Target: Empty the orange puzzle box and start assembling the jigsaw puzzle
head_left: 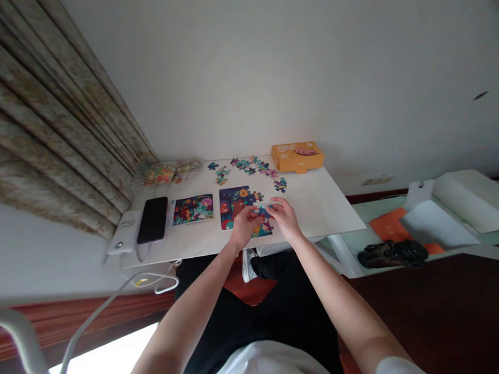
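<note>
A partly assembled jigsaw puzzle [229,201] lies on the white table, showing dark blue, red and green artwork. My left hand [245,224] rests over its middle, fingers bent and closed at a blue jigsaw piece [262,212]. From the other side my right hand [284,216] pinches at the same blue area with thumb and forefinger. The fingers hide part of the piece, and its fit with neighbouring pieces is too small to tell. Loose jigsaw pieces [266,172] lie in an arc behind the puzzle. Left of it lies a picture card [192,209].
At the white table's [320,206] back stands an orange box [298,158]. A black phone [153,220] lies on a white box [123,231] at left, near plastic bags [160,173]. Right of the table, a lower glass surface holds a black camera [393,253] and an open white box [439,223].
</note>
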Available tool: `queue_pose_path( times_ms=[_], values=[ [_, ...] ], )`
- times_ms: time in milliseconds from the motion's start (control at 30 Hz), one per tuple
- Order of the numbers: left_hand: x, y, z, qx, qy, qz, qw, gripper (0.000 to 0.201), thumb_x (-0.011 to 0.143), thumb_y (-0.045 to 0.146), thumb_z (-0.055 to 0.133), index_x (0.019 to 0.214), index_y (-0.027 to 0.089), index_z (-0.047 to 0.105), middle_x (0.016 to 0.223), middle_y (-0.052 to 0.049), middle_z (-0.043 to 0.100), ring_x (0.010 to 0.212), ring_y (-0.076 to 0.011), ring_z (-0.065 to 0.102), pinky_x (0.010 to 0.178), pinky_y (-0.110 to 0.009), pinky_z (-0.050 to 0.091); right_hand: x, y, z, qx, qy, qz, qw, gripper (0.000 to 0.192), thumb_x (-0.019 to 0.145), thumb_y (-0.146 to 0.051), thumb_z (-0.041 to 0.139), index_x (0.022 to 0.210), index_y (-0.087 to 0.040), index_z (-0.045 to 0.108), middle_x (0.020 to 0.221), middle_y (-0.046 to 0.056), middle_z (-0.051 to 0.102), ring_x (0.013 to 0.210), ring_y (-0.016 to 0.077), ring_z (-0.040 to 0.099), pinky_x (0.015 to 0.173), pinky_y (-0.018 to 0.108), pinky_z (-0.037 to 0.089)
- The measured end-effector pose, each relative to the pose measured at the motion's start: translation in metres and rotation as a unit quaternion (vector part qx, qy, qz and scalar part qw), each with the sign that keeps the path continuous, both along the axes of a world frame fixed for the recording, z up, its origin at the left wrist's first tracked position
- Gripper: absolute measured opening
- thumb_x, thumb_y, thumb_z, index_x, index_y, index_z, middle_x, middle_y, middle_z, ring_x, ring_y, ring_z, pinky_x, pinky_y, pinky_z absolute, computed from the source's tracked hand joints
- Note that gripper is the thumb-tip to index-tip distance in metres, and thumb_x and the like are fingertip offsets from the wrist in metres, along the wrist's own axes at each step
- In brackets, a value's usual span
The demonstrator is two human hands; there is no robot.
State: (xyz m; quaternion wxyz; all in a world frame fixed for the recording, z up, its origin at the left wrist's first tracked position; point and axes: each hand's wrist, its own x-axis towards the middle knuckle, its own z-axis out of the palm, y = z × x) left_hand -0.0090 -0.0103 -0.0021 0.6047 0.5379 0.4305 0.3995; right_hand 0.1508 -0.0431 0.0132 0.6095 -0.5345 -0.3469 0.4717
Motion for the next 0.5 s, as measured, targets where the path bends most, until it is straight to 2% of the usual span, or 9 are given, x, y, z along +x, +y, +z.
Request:
queue_pose_path(
  times_ms=[100, 200, 233, 300, 400, 467, 500],
  values=[
    [0.002, -0.003, -0.003, 0.024, 0.028, -0.004, 0.999, 0.037, 0.079, 0.017, 0.078, 0.114, 0.019, 0.067, 0.078, 0.002, 0.071, 0.074, -0.0161, 0.072, 0.073, -0.027, 0.058, 0.002, 0.003, -0.007, 0.003, -0.026, 0.006, 1.0, 0.056, 0.065, -0.054, 0.088, 0.108, -0.025, 0.067, 0.076, -0.002, 0.069, 0.072, 0.0186, 0.065, 0.064, 0.029, 0.051],
    [-0.001, -0.007, -0.003, 0.122, 0.144, 0.026, 0.982, 0.042, 0.086, 0.016, 0.072, 0.127, 0.021, 0.063, 0.092, -0.002, 0.074, 0.083, -0.0189, 0.074, 0.081, -0.032, 0.06, 0.011, 0.016, -0.014, 0.016, -0.068, 0.015, 0.997, 0.05, 0.065, -0.054, 0.087, 0.101, -0.022, 0.072, 0.076, 0.0, 0.071, 0.075, 0.0203, 0.066, 0.07, 0.032, 0.052],
    [-0.005, -0.009, -0.001, 0.175, 0.197, 0.037, 0.964, 0.044, 0.088, 0.017, 0.07, 0.13, 0.021, 0.062, 0.1, -0.005, 0.075, 0.092, -0.0212, 0.074, 0.086, -0.035, 0.06, 0.015, 0.023, -0.016, 0.02, -0.086, 0.014, 0.996, 0.048, 0.065, -0.055, 0.086, 0.097, -0.021, 0.073, 0.078, 0.002, 0.072, 0.076, 0.0211, 0.067, 0.072, 0.033, 0.052],
    [-0.015, -0.011, 0.003, 0.289, 0.302, 0.035, 0.908, 0.04, 0.092, 0.021, 0.067, 0.132, 0.021, 0.063, 0.118, -0.011, 0.073, 0.11, -0.0268, 0.071, 0.099, -0.042, 0.056, 0.024, 0.04, -0.019, 0.019, -0.121, 0.01, 0.992, 0.047, 0.063, -0.057, 0.086, 0.091, -0.02, 0.075, 0.081, 0.004, 0.075, 0.079, 0.0225, 0.068, 0.076, 0.035, 0.053],
    [-0.034, -0.012, 0.008, 0.405, 0.399, -0.026, 0.822, 0.031, 0.094, 0.029, 0.068, 0.124, 0.02, 0.069, 0.129, -0.015, 0.069, 0.125, -0.0322, 0.064, 0.112, -0.051, 0.048, 0.036, 0.061, -0.02, 0.0, -0.156, 0.028, 0.987, 0.044, 0.06, -0.056, 0.086, 0.084, -0.02, 0.076, 0.079, 0.005, 0.076, 0.077, 0.0227, 0.068, 0.076, 0.035, 0.052],
    [-0.043, -0.012, 0.007, 0.435, 0.406, -0.056, 0.802, 0.03, 0.094, 0.031, 0.07, 0.122, 0.021, 0.07, 0.131, -0.014, 0.069, 0.128, -0.0324, 0.063, 0.117, -0.054, 0.044, 0.039, 0.069, -0.019, -0.008, -0.159, 0.04, 0.986, 0.043, 0.059, -0.054, 0.087, 0.084, -0.021, 0.076, 0.075, 0.003, 0.074, 0.073, 0.0211, 0.066, 0.073, 0.034, 0.051],
    [-0.045, -0.012, 0.005, 0.436, 0.393, -0.061, 0.807, 0.03, 0.094, 0.031, 0.071, 0.122, 0.021, 0.07, 0.132, -0.014, 0.069, 0.128, -0.032, 0.063, 0.117, -0.054, 0.043, 0.039, 0.07, -0.018, -0.009, -0.152, 0.038, 0.988, 0.043, 0.059, -0.053, 0.086, 0.086, -0.021, 0.076, 0.072, 0.001, 0.072, 0.071, 0.02, 0.064, 0.07, 0.033, 0.05]
  ],
)
